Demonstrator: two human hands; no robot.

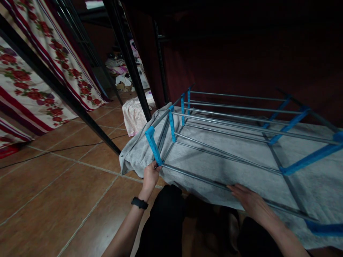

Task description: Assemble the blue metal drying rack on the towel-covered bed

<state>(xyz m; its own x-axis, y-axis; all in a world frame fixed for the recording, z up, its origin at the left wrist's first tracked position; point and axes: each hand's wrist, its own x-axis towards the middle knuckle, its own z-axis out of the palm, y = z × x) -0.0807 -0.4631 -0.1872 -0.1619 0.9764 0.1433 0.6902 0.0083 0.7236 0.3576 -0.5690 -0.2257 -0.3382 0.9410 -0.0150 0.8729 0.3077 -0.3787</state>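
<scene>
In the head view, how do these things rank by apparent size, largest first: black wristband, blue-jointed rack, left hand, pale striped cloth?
1. Blue-jointed rack
2. Pale striped cloth, looking larger than the hand though farther away
3. Left hand
4. Black wristband

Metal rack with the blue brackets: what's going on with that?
A person is handling the metal rack, which sits on a grey cloth. Their left hand grips its near left corner, at the foot of a blue bracket. Their right hand is on the near rod; whether it is gripping is hard to tell.
</scene>
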